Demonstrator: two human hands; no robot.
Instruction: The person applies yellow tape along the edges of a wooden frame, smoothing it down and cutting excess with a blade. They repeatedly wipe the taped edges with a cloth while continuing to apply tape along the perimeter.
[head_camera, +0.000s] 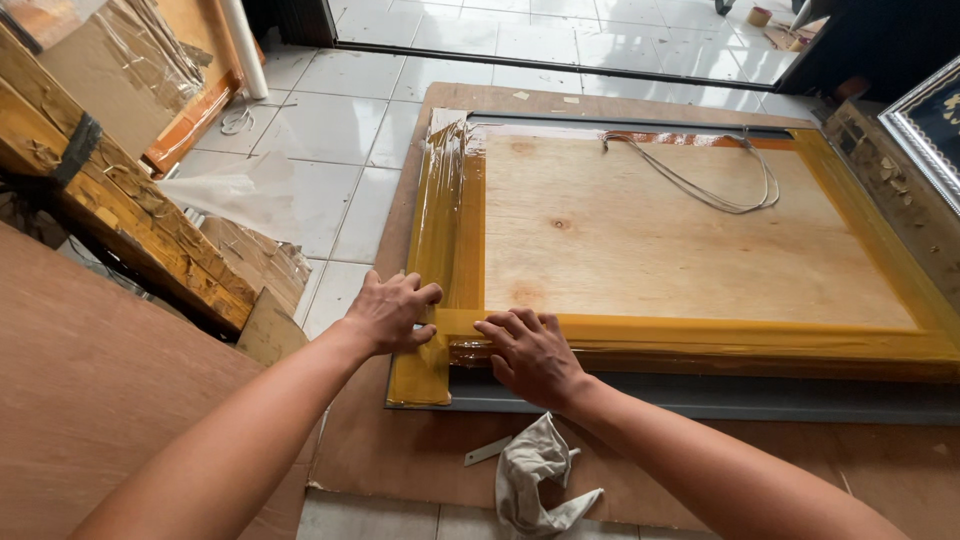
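Hands press on the near-left corner of a large rectangular plywood panel (680, 240) edged with glossy amber-yellow tape (700, 338), lying flat on a brown board (400, 450) over the white tiled floor (330, 130). The left hand (390, 312) rests with curled fingers on the vertical tape strip, gripping nothing, while the right hand (532, 355) lies open and flat, fingers spread along the front strip, touching it. A crumpled pale grey cloth (535, 475) lies just beside the right wrist, and a looped grey cord (700, 175) sits on the panel's far side.
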